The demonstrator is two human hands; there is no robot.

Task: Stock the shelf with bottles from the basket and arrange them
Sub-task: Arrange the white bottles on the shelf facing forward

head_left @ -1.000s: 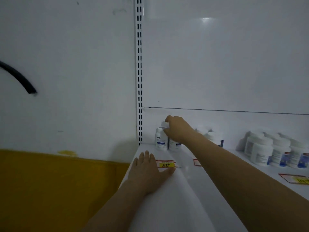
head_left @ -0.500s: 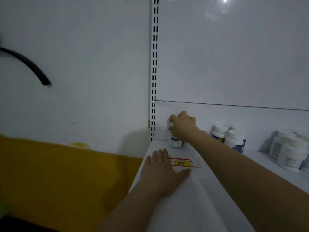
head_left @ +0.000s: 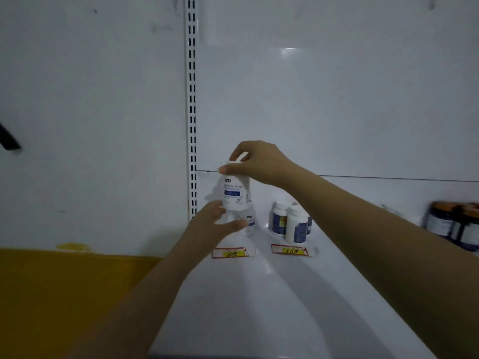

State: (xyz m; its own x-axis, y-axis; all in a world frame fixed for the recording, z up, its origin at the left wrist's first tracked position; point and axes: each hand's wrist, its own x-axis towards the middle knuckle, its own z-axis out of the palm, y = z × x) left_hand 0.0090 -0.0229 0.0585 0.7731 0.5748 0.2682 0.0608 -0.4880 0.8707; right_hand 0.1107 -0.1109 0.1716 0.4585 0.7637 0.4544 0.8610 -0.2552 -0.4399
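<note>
The white bottle (head_left: pixel 234 190) is clear of the shelf (head_left: pixel 259 294), upright in the air near its left end, in front of the back panel (head_left: pixel 337 99). The right hand (head_left: pixel 259 164) pinches it by the cap, thumb and fingers curled round the top. Half a second ago this hand rested on bottles standing at the back of the shelf.

The left hand (head_left: pixel 215 225), then flat on the shelf edge by the "88" price tag (head_left: pixel 230 253), is now raised under the bottle with fingers straight and spread, gripping nothing. Its fingertips reach the bottle's lower edge; contact cannot be confirmed.

A second bottle (head_left: pixel 249 224) stands on the shelf behind that hand. To its right is a cluster of blue-labelled bottles (head_left: pixel 290 224) behind a "168" tag (head_left: pixel 289 250), with dark jars (head_left: pixel 453 226) farther right. A slotted upright (head_left: pixel 191 99) borders the shelf. The wall (head_left: pixel 90 99) is white above a yellow band (head_left: pixel 64 294).
</note>
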